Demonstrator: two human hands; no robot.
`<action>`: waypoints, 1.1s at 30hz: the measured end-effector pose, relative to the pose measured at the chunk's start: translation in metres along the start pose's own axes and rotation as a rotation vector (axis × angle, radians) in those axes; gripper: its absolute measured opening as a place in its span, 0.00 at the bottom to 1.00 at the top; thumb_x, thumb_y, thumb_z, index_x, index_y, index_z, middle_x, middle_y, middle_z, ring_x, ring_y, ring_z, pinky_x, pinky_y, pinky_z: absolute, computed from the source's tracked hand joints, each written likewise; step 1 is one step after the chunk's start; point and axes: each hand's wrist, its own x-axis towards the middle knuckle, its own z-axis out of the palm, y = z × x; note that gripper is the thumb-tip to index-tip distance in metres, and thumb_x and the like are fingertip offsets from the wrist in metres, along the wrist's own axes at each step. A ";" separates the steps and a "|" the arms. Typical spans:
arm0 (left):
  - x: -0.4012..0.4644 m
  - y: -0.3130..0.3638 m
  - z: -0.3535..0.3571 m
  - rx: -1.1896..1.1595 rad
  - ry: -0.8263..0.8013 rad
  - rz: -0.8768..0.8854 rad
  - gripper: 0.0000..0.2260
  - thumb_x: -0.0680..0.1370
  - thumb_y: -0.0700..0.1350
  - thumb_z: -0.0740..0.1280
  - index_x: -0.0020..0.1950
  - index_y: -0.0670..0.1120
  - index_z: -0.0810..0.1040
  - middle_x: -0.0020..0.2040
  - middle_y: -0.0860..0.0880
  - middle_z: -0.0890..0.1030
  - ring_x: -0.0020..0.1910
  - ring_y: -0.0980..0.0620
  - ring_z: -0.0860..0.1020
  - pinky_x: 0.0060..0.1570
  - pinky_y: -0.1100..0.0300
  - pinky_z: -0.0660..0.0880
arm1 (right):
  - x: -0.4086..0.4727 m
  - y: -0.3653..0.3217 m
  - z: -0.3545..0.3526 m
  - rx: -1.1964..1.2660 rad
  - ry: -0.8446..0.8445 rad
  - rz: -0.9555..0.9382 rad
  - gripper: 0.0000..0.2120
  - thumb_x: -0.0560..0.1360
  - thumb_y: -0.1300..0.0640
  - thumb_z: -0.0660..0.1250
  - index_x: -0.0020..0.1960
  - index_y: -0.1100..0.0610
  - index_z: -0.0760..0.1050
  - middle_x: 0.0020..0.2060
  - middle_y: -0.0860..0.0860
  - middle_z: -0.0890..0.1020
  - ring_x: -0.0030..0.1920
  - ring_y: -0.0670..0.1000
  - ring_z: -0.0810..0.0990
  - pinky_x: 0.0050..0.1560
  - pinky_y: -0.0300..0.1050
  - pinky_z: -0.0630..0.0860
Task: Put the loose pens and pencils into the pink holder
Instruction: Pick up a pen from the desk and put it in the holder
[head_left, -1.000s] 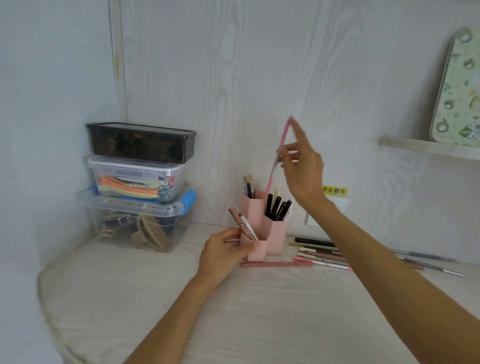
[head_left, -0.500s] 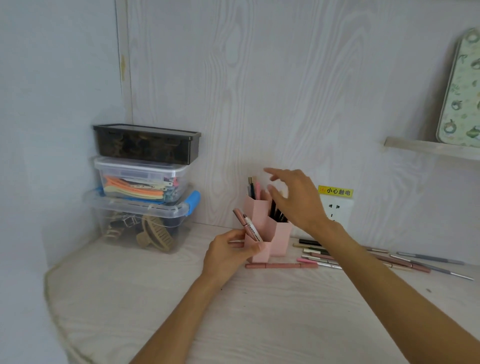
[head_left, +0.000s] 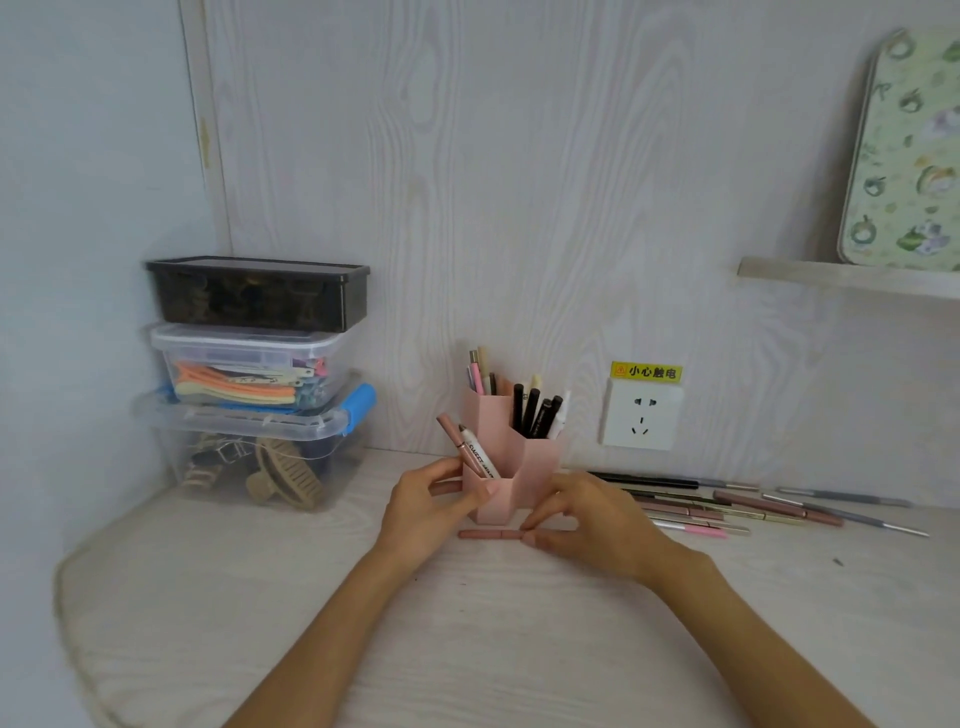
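Observation:
The pink holder (head_left: 519, 457) stands on the desk by the back wall, with several pens upright in its compartments. My left hand (head_left: 426, 504) grips the holder's low front compartment, thumb on its rim. Two pens (head_left: 470, 449) lean out of that compartment. A brown-pink pencil (head_left: 488, 534) lies flat in front of the holder, and my right hand (head_left: 582, 519) pinches its right end against the desk. Several loose pens and pencils (head_left: 727, 501) lie in a row to the right of the holder.
Stacked plastic storage boxes (head_left: 254, 384) stand at the back left. A wall socket (head_left: 640, 415) with a yellow warning label sits behind the loose pens. A shelf (head_left: 852, 278) at the upper right carries a patterned tray (head_left: 906, 156). The desk's rounded edge (head_left: 67, 587) curves at left.
My right hand dropped a pink pen into the holder's back compartment, then came down to the desk and took the end of the brown-pink pencil. My left hand kept its hold on the holder.

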 end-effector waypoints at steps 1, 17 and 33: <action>0.000 -0.001 0.000 0.000 -0.002 0.003 0.14 0.68 0.49 0.76 0.53 0.51 0.83 0.49 0.57 0.84 0.51 0.59 0.81 0.58 0.57 0.75 | -0.001 -0.002 -0.004 -0.003 -0.001 -0.022 0.07 0.69 0.45 0.70 0.48 0.41 0.81 0.47 0.40 0.80 0.49 0.43 0.73 0.43 0.39 0.68; -0.001 0.001 0.001 0.016 0.011 -0.001 0.11 0.68 0.50 0.75 0.48 0.61 0.80 0.48 0.63 0.83 0.51 0.61 0.80 0.58 0.57 0.75 | 0.053 -0.034 -0.077 0.703 0.982 0.100 0.23 0.76 0.58 0.65 0.66 0.42 0.63 0.50 0.55 0.82 0.41 0.47 0.83 0.42 0.38 0.79; 0.000 0.003 0.001 0.048 0.004 0.009 0.12 0.69 0.51 0.74 0.52 0.54 0.82 0.49 0.61 0.83 0.50 0.61 0.80 0.59 0.55 0.75 | 0.057 -0.008 -0.048 0.215 0.555 0.020 0.14 0.79 0.51 0.57 0.63 0.48 0.73 0.56 0.46 0.79 0.59 0.47 0.71 0.58 0.41 0.67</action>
